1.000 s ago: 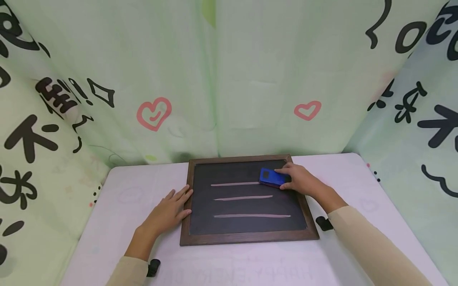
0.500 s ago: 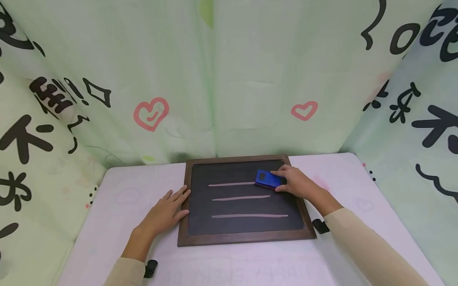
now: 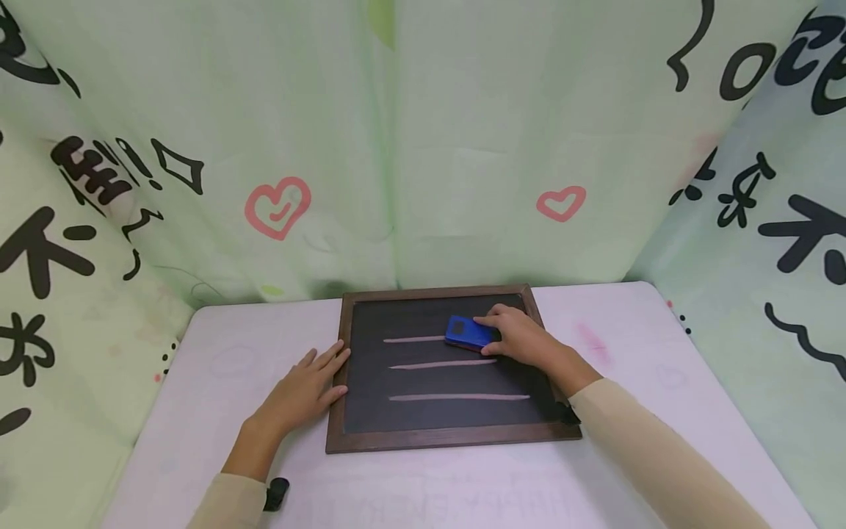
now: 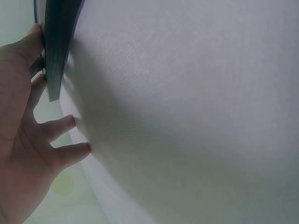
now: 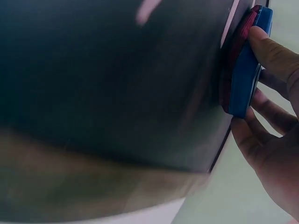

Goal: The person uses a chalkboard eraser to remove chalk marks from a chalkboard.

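Eraser, blue with a dark red pad underneath, sits on the chalkboard at centre frame, at the right end of the top chalk line. Right hand grips it, thumb on the near edge and fingers curled over the far edge; right wrist view shows the same pinch on the eraser, its pad flat against the dark board. Top line is shorter than the other two, ending at the eraser. Middle chalk line and bottom chalk line run across the board below it.

Left hand lies flat on the white table, lower left of centre, fingers straight and spread, tips touching the board's left wooden frame. Left wrist view shows that hand with fingertips against the frame edge, holding nothing.

Green printed curtain with pink hearts and black characters fills the upper frame behind the table. Beige sleeves cover both forearms.
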A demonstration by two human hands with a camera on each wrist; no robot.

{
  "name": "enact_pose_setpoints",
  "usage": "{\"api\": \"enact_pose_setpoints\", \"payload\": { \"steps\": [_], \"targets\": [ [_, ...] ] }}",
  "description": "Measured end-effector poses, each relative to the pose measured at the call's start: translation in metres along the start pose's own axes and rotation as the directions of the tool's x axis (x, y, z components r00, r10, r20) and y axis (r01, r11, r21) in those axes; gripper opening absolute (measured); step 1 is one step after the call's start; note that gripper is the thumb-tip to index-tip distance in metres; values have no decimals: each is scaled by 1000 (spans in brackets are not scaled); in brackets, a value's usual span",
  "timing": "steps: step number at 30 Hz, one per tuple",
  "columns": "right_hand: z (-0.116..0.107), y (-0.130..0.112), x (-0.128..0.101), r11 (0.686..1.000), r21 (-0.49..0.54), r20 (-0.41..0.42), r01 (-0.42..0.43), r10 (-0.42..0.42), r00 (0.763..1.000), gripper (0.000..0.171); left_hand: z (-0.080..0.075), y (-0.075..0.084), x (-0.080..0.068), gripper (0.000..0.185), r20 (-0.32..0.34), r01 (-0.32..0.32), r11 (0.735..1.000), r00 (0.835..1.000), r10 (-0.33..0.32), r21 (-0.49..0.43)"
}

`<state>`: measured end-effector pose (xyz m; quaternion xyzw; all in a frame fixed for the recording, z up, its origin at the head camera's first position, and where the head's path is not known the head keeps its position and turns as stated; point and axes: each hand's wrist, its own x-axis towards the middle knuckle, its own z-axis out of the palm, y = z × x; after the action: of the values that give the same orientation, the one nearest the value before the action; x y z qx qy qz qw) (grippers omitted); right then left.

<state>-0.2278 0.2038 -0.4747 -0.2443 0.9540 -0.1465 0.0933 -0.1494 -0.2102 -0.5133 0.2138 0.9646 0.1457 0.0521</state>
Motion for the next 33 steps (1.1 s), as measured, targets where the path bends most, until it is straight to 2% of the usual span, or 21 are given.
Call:
{"api": "enact_pose_setpoints", "payload": {
  "steps": [11, 24, 33],
  "targets": [
    [11, -42, 31, 1000, 3, 51, -6, 6, 999, 67, 2, -3, -1, 68, 13, 12, 1000, 1000, -12, 4],
    [25, -98, 80, 997, -42, 97, 64, -59, 994, 69, -3, 1, 0, 67, 7, 18, 1000, 1000, -18, -4],
    [32, -128, 100, 991, -92, 101, 92, -83, 991, 67, 1, 2, 2, 67, 31, 31, 999, 999, -30, -26]
  ]
}}
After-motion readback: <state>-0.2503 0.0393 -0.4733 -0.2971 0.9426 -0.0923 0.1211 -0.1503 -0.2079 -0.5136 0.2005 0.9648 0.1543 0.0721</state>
